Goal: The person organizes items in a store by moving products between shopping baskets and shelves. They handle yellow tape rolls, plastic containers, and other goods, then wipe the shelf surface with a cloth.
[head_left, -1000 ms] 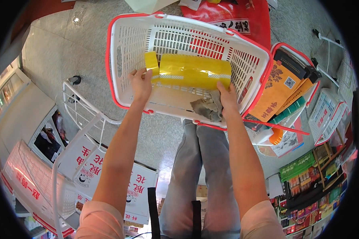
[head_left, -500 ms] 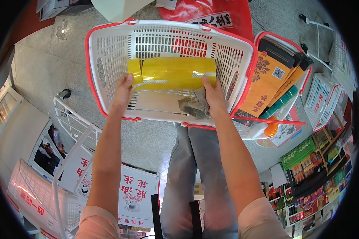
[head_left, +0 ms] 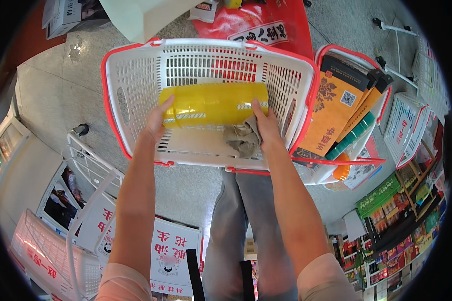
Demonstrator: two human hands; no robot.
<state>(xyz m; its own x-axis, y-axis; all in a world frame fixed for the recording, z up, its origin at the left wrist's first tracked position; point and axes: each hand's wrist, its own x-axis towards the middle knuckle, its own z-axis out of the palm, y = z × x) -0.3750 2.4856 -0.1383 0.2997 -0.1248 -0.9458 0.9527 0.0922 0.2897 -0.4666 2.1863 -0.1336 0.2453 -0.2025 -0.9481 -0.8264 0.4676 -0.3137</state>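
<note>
Gap's closed in the yellow tape stack (head_left: 213, 103)! Left hand (head_left: 157, 120), right hand (head_left: 267, 126) pinch both ends, wisely: likely hefty, slick.

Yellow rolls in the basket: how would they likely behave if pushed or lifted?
The yellow rolls would probably roll when pushed, given their rounded sides. Their glossy surface may feel slippery. The seam by the left hand suggests they might separate.

Landmark, your packed basket (head_left: 354, 52): orange packages (head_left: 331, 110), teal cylinder (head_left: 351, 136) inside it. Red bag (head_left: 297, 32) just beyond, to its left. Pale shopping basket (head_left: 409, 125) to its right. Nearer you than it, stocked shelves (head_left: 386, 261); white panel (head_left: 190, 240) with red print, well left.
</note>
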